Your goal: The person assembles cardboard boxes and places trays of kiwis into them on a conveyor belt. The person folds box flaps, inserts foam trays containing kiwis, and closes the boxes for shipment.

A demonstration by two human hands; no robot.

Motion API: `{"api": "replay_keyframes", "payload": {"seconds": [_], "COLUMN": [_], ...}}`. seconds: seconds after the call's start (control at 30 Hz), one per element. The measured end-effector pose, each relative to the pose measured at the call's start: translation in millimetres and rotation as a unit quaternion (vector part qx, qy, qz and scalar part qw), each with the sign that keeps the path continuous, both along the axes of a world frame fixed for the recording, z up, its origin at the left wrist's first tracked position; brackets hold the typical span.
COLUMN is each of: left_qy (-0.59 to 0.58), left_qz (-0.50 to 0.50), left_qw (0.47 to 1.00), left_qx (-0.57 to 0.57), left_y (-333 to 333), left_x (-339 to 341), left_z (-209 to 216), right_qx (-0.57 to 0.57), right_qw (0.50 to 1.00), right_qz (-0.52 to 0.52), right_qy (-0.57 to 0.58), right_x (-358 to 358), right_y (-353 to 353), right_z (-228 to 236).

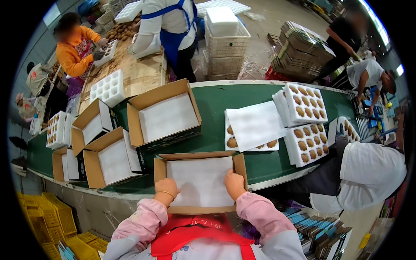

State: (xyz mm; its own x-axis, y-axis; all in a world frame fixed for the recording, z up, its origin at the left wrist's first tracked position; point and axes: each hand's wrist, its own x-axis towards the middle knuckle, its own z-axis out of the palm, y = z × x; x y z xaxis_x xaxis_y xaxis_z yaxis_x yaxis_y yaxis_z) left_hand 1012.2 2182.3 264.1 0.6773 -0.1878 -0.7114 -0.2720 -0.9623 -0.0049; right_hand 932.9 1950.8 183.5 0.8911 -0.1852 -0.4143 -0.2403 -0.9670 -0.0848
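An open cardboard box [199, 209] lies in front of my body at the near edge of the green belt, its floor covered by a white foam sheet [200, 180]. My left hand [167, 190] is closed on the box's left wall, its fingers curled over to the inside. On the opposite wall my right hand [235, 184] grips in the same way. Fingertips of both hands are partly hidden. Beyond the box, to the right, another white sheet [255, 125] lies askew over a foam tray [229, 145] of round brown fruit.
More lined boxes [164, 119] stand to the left on the belt [216, 99]. Filled foam trays [307, 145] are stacked at right, beside a bending co-worker [368, 173]. Other people work at a wooden table [143, 69]. Yellow crates [47, 221] sit at lower left, flat cartons [320, 229] at lower right.
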Motion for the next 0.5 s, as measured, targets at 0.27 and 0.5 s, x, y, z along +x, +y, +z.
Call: {"api": "replay_keyframes", "payload": {"seconds": [0.27,0.5], "left_qy": [-0.194,-0.186], "left_qz": [-0.068,0.231], "left_qw": [0.962,0.917], "left_qx": [-0.177,-0.267], "left_y": [4.1,121.2], "left_x": [-5.5,10.1], "left_z": [32.7,-43.6], "right_qx": [0.049,0.412], "right_qw": [0.958,0.869], "right_qz": [-0.059,-0.241], "right_qy": [-0.277,-0.133], "right_x": [-28.2,-44.7], "right_y": [-5.5,-3.5], "right_z": [111.2,12.7]}}
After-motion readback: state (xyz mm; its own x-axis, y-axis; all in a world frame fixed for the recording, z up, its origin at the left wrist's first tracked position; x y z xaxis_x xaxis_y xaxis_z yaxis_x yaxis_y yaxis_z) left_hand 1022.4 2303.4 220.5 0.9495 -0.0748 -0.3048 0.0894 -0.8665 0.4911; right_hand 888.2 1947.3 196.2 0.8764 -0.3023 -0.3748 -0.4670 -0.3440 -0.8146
